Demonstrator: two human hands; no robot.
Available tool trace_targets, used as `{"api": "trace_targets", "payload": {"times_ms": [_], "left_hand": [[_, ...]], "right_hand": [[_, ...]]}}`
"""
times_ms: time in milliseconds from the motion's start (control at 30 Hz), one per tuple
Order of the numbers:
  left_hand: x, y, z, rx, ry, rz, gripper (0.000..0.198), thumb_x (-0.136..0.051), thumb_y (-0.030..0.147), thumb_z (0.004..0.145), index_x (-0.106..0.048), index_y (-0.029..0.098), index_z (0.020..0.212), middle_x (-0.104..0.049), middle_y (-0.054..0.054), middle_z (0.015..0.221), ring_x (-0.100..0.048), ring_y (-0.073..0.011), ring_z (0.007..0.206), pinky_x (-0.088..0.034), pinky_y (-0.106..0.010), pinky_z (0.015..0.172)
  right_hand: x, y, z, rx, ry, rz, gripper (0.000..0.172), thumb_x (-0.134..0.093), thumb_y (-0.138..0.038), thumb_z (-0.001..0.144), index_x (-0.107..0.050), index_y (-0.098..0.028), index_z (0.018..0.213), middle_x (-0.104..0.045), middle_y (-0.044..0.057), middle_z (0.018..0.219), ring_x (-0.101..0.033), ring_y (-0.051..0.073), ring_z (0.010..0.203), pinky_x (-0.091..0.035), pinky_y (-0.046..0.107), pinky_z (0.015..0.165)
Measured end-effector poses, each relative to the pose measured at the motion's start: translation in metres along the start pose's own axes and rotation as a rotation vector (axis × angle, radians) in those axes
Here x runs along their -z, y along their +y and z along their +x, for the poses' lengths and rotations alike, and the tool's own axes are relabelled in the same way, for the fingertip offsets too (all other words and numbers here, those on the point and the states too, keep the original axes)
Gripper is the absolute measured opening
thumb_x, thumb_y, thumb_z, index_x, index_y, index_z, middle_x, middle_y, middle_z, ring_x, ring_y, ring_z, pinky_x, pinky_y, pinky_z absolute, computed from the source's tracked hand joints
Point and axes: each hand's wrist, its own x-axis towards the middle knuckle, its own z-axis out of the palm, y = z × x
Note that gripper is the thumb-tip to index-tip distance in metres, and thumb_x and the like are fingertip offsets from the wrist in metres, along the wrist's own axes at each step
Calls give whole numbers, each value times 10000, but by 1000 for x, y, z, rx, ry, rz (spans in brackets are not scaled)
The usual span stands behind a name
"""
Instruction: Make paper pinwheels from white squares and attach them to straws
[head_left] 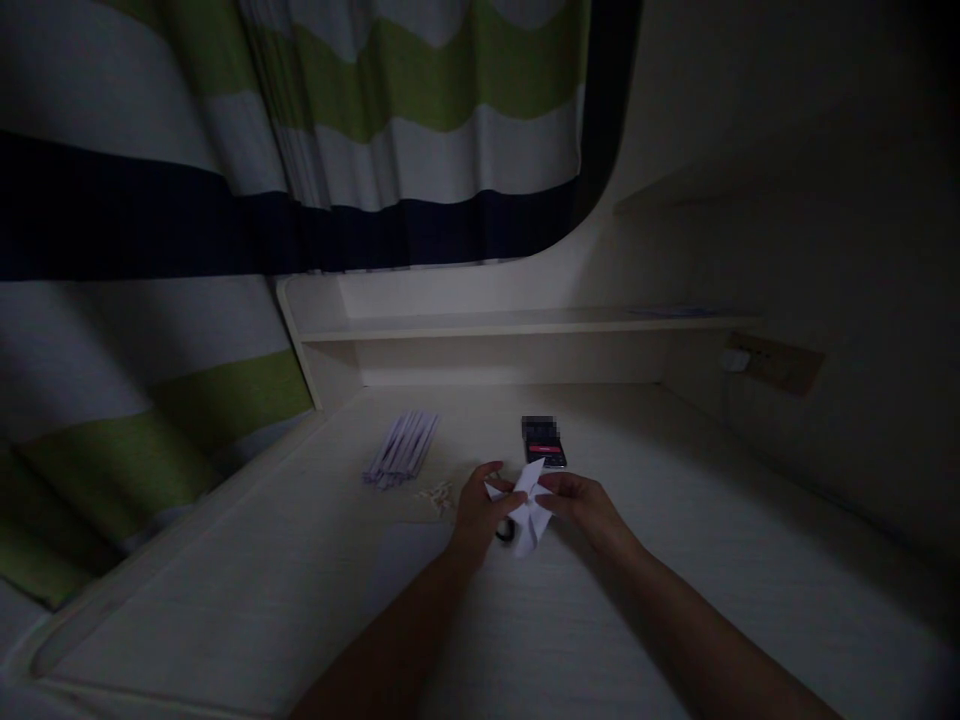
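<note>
Between my two hands is a white paper pinwheel (531, 515), its folded blades spread out around the middle. My left hand (480, 508) pinches it from the left, with the thumb near its centre. From the right, my right hand (585, 503) grips another blade between thumb and fingers. A dark, curved object (506, 532), perhaps a scissor handle, shows partly behind the pinwheel by my left hand. Small pale pieces (437, 496) lie in a loose pile left of my left hand. A white paper sheet (405, 560) rests flat near my left forearm.
A bundle of rolled paper sticks (401, 447) lies at the back left of the table (712, 580). Behind my hands lies a phone (545, 450) with its screen lit. A shelf (487, 325) runs along the back, a curtain (225, 200) hangs left, and a plugged socket (780, 362) is right.
</note>
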Motion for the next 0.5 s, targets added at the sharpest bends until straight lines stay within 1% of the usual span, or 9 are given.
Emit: {"api": "trace_targets", "payload": {"times_ms": [100, 233, 300, 400, 500], "left_hand": [[0, 6, -3, 51, -20, 2, 589, -717, 217, 505, -469, 170, 1037, -589, -11, 736, -581, -134, 569, -450, -214, 459], [3, 16, -6, 181, -89, -114, 523, -659, 208, 559, -464, 165, 1043, -585, -19, 727, -599, -160, 627, -496, -275, 536], [5, 18, -6, 225, -126, -124, 501, -640, 177, 562, -469, 153, 1033, -586, -15, 684, -596, -157, 602, -500, -300, 562], [8, 15, -6, 268, -228, -116, 496, -648, 130, 526, -491, 152, 996, -599, -19, 686, -594, -157, 590, -494, -304, 566], [10, 10, -5, 305, -364, -110, 464, -665, 130, 513, -523, 153, 954, -618, -48, 761, -603, -175, 660, -489, -297, 578]], "right_hand": [[1, -1, 1, 14, 27, -8, 249, -712, -140, 428, -647, -140, 669, -668, 35, 661, -596, 168, 603, -423, 283, 625], [3, -7, 1, 17, 93, -49, 255, -719, -143, 431, -652, -149, 677, -668, 36, 665, -596, 165, 607, -425, 282, 632], [4, -10, 0, 20, 93, -56, 255, -718, -152, 440, -652, -155, 686, -668, 35, 674, -596, 163, 605, -426, 285, 632], [5, -13, -2, 30, 70, -96, 236, -713, -158, 443, -648, -160, 670, -663, 31, 679, -594, 165, 607, -427, 292, 631], [2, -16, -5, 32, 57, -152, 225, -705, -147, 445, -647, -160, 662, -657, 26, 679, -590, 164, 614, -426, 292, 638]]}}
